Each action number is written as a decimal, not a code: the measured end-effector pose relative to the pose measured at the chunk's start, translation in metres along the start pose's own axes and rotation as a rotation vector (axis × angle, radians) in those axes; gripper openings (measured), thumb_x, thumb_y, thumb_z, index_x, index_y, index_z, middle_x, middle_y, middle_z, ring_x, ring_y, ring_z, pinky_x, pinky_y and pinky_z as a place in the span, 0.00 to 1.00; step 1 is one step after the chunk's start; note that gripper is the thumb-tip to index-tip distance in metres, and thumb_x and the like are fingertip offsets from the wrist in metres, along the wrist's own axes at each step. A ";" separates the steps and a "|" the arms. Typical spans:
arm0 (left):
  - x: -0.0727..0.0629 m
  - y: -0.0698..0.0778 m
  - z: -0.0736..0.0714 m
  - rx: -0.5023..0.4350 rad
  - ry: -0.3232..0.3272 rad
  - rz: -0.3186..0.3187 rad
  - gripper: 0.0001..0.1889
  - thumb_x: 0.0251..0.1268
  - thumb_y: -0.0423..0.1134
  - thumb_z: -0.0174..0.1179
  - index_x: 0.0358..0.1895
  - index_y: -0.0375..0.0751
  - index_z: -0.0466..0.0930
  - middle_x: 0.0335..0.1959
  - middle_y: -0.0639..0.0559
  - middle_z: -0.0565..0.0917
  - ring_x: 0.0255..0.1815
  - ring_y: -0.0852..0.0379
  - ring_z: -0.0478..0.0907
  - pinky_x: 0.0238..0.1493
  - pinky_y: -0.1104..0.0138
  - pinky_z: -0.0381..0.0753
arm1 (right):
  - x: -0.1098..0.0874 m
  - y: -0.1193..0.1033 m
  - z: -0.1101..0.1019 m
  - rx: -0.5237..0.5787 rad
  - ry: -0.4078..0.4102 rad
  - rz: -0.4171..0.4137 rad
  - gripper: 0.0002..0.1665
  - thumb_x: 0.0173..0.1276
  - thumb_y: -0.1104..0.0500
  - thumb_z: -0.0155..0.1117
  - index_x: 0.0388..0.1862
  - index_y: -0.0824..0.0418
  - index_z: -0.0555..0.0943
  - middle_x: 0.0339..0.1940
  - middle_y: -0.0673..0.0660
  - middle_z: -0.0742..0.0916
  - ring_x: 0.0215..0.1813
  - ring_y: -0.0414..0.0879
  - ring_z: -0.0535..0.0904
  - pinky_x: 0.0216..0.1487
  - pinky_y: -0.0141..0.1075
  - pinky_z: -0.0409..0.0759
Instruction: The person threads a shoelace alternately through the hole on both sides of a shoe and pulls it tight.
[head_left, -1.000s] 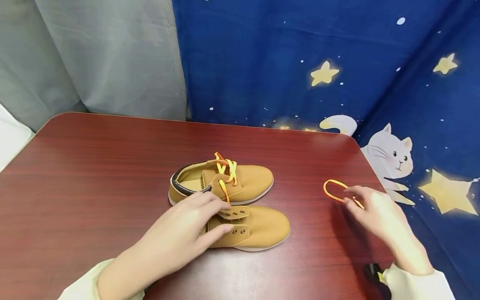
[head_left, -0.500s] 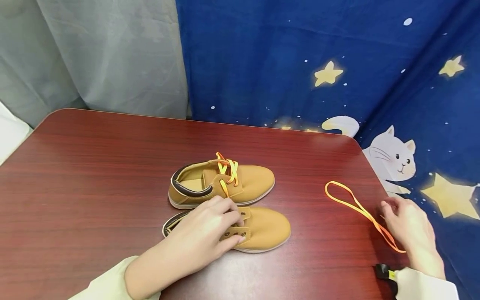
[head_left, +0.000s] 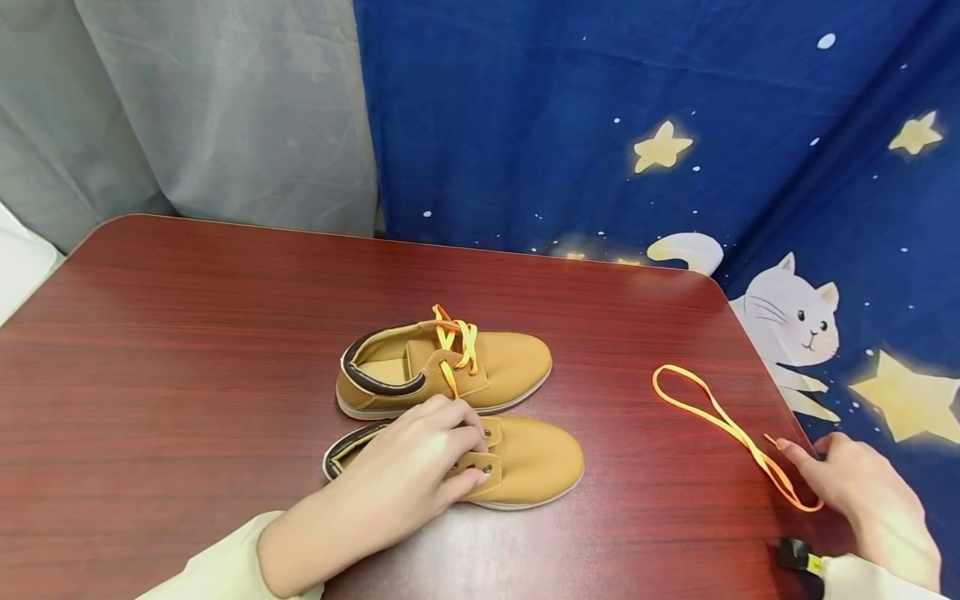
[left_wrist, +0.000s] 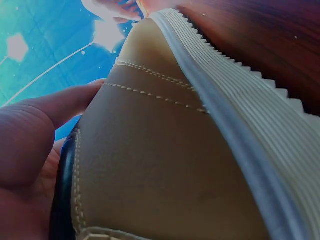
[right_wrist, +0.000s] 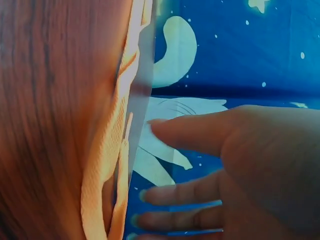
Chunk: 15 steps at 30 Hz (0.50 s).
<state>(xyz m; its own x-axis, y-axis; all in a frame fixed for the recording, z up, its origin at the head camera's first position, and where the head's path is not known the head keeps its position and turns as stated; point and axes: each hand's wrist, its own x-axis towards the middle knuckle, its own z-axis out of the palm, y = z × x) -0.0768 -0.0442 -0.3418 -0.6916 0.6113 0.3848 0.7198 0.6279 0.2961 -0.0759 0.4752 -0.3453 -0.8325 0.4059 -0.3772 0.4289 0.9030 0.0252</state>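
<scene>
My left hand (head_left: 401, 467) lies over the nearer tan shoe (head_left: 536, 462), fingers bent into its lace opening and thumb on the near eyelet flap. No lace shows in that shoe's eyelets. In the left wrist view, the thumb (left_wrist: 65, 105) reaches along the shoe's upper (left_wrist: 140, 135). Behind it sits the other tan shoe (head_left: 513, 362), laced with an orange-yellow lace. At the table's right edge, my right hand (head_left: 862, 487) is beside a loose, doubled orange shoelace (head_left: 727, 425). Its thumb (right_wrist: 185, 132) and fingers are spread, with nothing between them, close to the lace end.
Both shoes stand side by side on the red-brown wooden table (head_left: 187, 350), toes pointing right. A grey curtain (head_left: 240, 108) and a blue curtain with stars and a cat (head_left: 525, 125) hang behind the table. A black wrist device (head_left: 797, 554) shows at the right cuff.
My right hand has let go of the orange shoelace and moved right and down; the lace now lies on the table. My left hand has shifted right, fingers settling into the nearer shoe's opening.
</scene>
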 end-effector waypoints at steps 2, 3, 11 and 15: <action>0.000 0.000 0.000 0.003 -0.001 0.000 0.08 0.57 0.45 0.73 0.35 0.50 0.84 0.41 0.62 0.81 0.45 0.62 0.75 0.49 0.67 0.78 | 0.002 0.002 0.002 0.005 0.000 -0.074 0.42 0.74 0.33 0.53 0.45 0.76 0.78 0.29 0.62 0.84 0.35 0.57 0.80 0.36 0.54 0.78; 0.000 0.000 0.000 0.003 -0.001 0.001 0.08 0.57 0.45 0.73 0.35 0.50 0.84 0.41 0.61 0.81 0.45 0.62 0.76 0.49 0.67 0.78 | 0.003 0.003 0.004 0.006 0.019 -0.114 0.36 0.74 0.39 0.55 0.43 0.76 0.79 0.28 0.61 0.84 0.34 0.56 0.80 0.36 0.54 0.77; 0.000 0.000 0.000 0.002 0.003 0.000 0.08 0.57 0.44 0.72 0.35 0.49 0.84 0.39 0.62 0.81 0.44 0.62 0.75 0.48 0.66 0.77 | 0.007 0.000 0.010 0.009 0.164 -0.272 0.10 0.69 0.60 0.62 0.37 0.68 0.80 0.26 0.57 0.86 0.29 0.48 0.77 0.32 0.44 0.75; 0.000 0.000 0.000 0.003 0.004 0.010 0.08 0.57 0.44 0.72 0.35 0.49 0.84 0.39 0.61 0.81 0.43 0.61 0.75 0.48 0.66 0.77 | 0.006 -0.002 0.011 0.011 0.195 -0.295 0.09 0.71 0.60 0.61 0.37 0.67 0.80 0.23 0.54 0.83 0.29 0.48 0.75 0.32 0.43 0.72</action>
<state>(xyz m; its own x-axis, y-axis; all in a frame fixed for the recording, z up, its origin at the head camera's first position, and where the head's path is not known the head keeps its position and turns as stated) -0.0773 -0.0440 -0.3421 -0.6839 0.6157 0.3915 0.7266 0.6233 0.2891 -0.0779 0.4742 -0.3581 -0.9719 0.1476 -0.1833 0.1624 0.9843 -0.0686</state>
